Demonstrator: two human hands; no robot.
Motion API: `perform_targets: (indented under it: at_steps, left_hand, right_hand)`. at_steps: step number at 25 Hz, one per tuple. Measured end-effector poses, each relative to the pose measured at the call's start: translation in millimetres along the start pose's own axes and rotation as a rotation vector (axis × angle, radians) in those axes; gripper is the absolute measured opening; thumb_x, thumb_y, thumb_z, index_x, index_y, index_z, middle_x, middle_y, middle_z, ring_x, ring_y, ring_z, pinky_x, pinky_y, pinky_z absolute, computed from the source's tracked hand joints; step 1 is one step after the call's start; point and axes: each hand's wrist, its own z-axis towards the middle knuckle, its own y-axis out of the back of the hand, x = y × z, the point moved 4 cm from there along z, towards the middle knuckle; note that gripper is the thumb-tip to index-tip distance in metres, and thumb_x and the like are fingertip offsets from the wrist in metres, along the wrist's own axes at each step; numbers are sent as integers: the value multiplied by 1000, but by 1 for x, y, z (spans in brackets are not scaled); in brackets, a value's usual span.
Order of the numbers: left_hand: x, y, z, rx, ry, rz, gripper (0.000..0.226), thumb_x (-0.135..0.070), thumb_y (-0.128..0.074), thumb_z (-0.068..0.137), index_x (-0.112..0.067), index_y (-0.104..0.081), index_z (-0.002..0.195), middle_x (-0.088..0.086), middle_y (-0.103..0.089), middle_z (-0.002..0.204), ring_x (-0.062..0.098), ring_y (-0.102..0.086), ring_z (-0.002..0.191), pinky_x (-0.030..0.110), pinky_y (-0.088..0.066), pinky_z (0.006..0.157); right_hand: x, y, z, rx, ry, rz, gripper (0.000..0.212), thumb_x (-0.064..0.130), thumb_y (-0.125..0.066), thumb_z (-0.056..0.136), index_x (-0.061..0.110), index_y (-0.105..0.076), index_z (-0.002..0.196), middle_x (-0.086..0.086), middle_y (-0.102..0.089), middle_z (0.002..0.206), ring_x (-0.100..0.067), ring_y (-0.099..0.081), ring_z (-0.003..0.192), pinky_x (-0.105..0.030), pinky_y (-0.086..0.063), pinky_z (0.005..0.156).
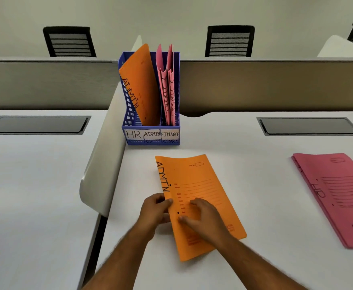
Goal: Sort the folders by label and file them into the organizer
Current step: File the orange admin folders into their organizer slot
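Note:
An orange folder marked ADMIN (pixel 200 185) lies on the white desk in front of me. My left hand (pixel 155 210) grips its left spine edge. My right hand (pixel 202 216) rests on top of it with fingers spread, thumb near the spine. Behind it stands a blue organizer (pixel 152 141) labelled HR, ADMIN and FINANCE. Another orange ADMIN folder (pixel 142 84) leans in its middle slot, and pink folders (pixel 168 86) stand in the FINANCE slot. A stack of pink folders marked HR (pixel 336 195) lies flat at the right.
A white curved divider (pixel 102 164) runs along the desk's left side next to the organizer. Two grey cable hatches (pixel 37 124) (pixel 307 125) are set into the desks. A low partition and black chairs (pixel 230 40) stand behind.

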Motion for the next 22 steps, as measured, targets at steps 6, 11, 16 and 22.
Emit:
perform_targets:
  at_steps: [6,11,16,22]
  left_hand:
    - [-25,-6,-36,-209,-252,-24,15,-15,-68,100,-24,-79,103,-4,-80,95,20,-79,88,34,-65,61]
    - [-55,7,-68,-357,-445,7,11,-23,-75,95,-22,-79,106,-7,-80,93,18,-79,81,43,-67,62]
    - [-94,26,-95,-538,-706,99,16,-25,-77,94,-40,-72,98,-16,-75,93,12,-76,82,36,-66,62]
    - [-159,51,-85,-687,-945,196,24,-40,-70,93,-26,-73,112,-13,-74,107,10,-74,91,26,-62,74]
  right_hand:
    - [31,9,-13,13,146,39,103,81,-73,65,37,-45,154,16,-45,156,-13,-45,139,-39,-47,112]
    - [71,20,-19,-4,326,133,95,61,-76,73,40,-38,157,21,-41,159,-5,-44,142,-38,-49,112]
    - [115,34,-8,16,485,164,93,58,-78,75,41,-39,158,24,-43,159,-4,-49,141,-40,-54,109]
    - [175,57,33,-105,650,241,78,57,-80,84,34,-50,153,18,-54,152,-7,-56,134,-37,-60,100]
